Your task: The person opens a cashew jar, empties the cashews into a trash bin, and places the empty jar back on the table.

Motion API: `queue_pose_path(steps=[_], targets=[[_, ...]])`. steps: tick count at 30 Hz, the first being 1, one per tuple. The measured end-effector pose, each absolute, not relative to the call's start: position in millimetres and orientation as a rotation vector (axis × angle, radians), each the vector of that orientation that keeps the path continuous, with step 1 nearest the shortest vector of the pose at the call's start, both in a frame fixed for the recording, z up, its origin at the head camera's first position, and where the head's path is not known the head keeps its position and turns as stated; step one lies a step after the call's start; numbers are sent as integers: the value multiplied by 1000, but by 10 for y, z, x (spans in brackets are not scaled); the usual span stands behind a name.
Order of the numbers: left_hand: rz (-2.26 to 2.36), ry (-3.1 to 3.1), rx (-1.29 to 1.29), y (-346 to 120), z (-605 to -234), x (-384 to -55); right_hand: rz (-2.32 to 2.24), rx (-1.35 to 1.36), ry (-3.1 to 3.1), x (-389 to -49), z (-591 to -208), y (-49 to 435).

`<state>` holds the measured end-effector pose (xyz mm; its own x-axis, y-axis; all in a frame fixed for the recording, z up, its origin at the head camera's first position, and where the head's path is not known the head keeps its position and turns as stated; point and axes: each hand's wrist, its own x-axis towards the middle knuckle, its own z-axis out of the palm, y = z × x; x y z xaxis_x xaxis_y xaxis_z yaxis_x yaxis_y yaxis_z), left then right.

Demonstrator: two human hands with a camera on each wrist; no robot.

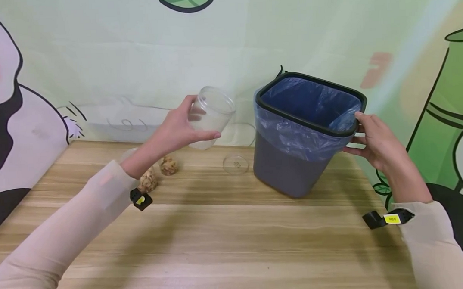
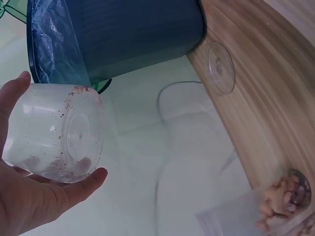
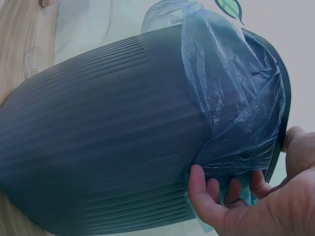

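My left hand [image 1: 178, 127] grips a clear plastic jar [image 1: 211, 119] in the air, left of the trash can, its open mouth tilted up and to the right. Brown crumbs cling around the base of the jar [image 2: 74, 130] in the left wrist view. With thumb over the rim and fingers under it, my right hand [image 1: 379, 142] holds the right side of the dark trash can [image 1: 283, 172]. A thin blue bag [image 3: 231, 93] lines the can and folds down outside, beneath the right fingers [image 3: 199, 189]. The can leans on the table.
A clear round lid [image 1: 235, 164] lies on the wooden table [image 1: 220, 240] left of the can. Behind the left forearm stand clear jars of nuts [image 1: 168, 165], partly hidden. A printed cloth backdrop [image 1: 115, 59] hangs along the table's far edge.
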<state>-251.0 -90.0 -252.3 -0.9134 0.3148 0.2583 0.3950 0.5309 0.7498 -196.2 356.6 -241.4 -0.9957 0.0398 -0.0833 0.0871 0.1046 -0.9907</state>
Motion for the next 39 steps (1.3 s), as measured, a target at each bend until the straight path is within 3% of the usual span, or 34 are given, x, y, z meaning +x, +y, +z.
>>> queue_pose_path(steps=[27,39], targets=[[-1357,-2672,-581,-996,-2928,-2459,-2087,87,2426,-1910,-2494,3539],[-1412,-2627,-603,-1073,-3034,-2421,-2211,13,2549,-1873,-2844,3581]])
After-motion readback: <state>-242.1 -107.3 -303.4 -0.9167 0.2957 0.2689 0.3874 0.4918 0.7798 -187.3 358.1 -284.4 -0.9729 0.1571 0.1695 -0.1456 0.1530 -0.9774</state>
